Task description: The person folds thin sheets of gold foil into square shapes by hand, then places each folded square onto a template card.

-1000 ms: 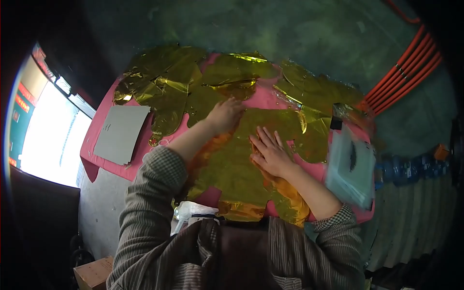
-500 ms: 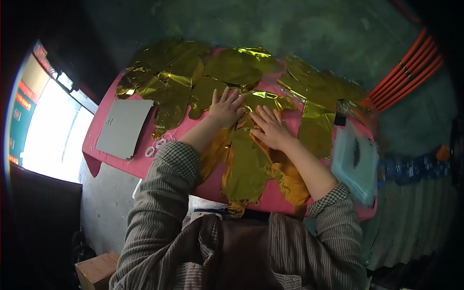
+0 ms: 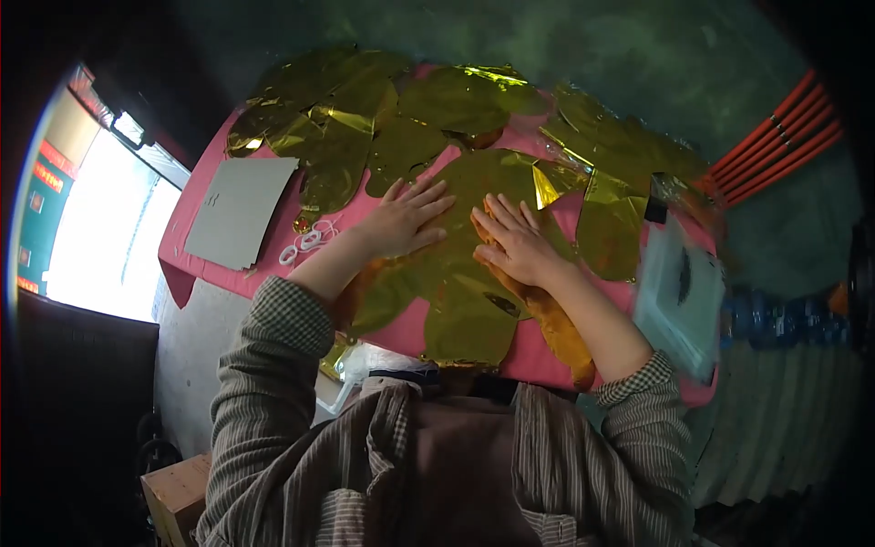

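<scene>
A flat, uninflated gold foil balloon (image 3: 469, 310) with rounded edges lies spread over the pink tablecloth (image 3: 305, 191) in front of me. My left hand (image 3: 406, 219) rests palm down on its left part, fingers stretched and apart. On its right part lies my right hand (image 3: 518, 244), also flat and open, with orange-tinted foil showing under and beside it. Neither hand grips anything. Under my palms the foil is hidden.
More gold foil balloons (image 3: 337, 128) cover the table's far side. A grey card (image 3: 241, 211) and white rings (image 3: 310, 242) lie at left. Clear plastic bags (image 3: 679, 296) are at right. Orange pipes (image 3: 775, 137) stand beyond; a cardboard box (image 3: 178, 492) sits on the floor.
My hands have moved apart, the left one shifting left and down. The foil between them now lies wider and smoother, with fewer folds. The view has also shifted slightly.
</scene>
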The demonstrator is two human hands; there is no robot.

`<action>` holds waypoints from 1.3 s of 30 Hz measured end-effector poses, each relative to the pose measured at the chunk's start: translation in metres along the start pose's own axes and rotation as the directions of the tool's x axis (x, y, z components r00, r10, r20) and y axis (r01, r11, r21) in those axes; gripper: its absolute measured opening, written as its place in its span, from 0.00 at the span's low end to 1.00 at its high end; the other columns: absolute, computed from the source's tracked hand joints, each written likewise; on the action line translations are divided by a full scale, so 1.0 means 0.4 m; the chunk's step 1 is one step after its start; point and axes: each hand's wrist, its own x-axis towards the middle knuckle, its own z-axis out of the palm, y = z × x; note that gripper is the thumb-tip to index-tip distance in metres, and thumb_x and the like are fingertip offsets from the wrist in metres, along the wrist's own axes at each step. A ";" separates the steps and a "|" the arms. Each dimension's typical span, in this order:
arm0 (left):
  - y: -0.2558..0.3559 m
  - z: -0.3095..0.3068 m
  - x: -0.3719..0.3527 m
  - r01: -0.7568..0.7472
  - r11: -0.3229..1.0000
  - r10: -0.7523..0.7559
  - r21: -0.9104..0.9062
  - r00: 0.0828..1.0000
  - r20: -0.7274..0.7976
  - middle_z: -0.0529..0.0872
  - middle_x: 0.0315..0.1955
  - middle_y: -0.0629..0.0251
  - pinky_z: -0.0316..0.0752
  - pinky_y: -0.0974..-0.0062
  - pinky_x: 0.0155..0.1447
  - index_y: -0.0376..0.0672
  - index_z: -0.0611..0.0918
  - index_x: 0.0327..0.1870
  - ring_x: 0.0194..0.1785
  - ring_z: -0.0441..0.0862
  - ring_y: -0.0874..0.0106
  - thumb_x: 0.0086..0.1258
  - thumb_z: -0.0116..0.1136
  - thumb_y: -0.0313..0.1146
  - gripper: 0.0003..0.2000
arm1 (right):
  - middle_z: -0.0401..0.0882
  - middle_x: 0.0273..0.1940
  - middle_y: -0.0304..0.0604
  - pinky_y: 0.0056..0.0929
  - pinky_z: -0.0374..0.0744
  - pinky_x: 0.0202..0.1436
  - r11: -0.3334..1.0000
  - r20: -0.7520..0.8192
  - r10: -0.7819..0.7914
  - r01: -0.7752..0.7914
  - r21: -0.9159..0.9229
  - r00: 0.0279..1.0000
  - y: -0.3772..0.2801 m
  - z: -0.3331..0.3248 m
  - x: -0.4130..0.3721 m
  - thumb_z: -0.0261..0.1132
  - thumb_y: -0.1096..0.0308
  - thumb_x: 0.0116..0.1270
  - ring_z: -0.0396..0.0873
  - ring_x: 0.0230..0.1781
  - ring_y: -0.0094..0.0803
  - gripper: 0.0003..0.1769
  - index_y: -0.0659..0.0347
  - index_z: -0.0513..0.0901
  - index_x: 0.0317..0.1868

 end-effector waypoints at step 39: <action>0.019 -0.017 -0.077 0.016 0.998 -0.019 -0.056 0.999 -0.044 0.58 0.70 0.57 0.45 0.54 0.74 0.47 0.63 0.69 0.75 0.49 0.59 0.69 0.51 0.48 0.30 | 0.45 0.74 0.49 0.47 0.41 0.75 0.999 0.010 -0.051 0.051 0.015 0.999 -0.016 -0.001 0.020 0.53 0.43 0.67 0.42 0.76 0.40 0.37 0.48 0.58 0.72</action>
